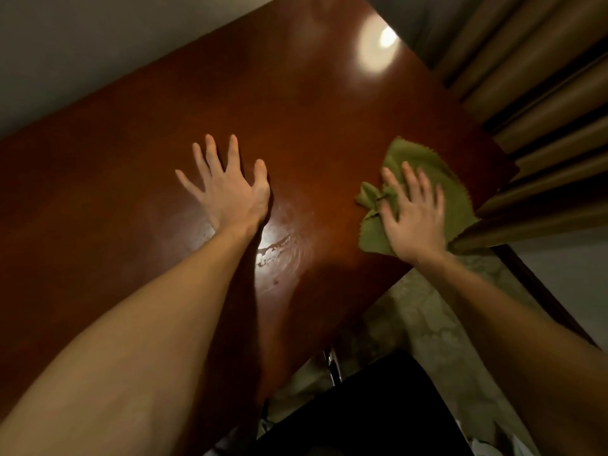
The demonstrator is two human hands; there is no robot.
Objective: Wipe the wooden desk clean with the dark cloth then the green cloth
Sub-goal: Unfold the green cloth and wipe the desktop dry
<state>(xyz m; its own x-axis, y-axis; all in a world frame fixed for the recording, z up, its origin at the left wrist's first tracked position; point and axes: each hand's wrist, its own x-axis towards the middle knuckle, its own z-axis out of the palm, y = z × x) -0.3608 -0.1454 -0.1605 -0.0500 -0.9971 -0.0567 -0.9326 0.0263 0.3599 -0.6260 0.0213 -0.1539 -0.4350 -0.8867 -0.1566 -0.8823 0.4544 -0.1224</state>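
Head view: curtain (pixel 543 126) just beside green cloth (pixel 424 156)

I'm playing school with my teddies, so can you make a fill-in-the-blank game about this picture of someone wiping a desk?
1. The right hand presses down on a ____ cloth.
2. The left hand lies flat on the wooden desk with its fingers ____.
3. The shiny wet streaks sit beside the wrist of the ____ hand.

Missing words: green; spread; left.
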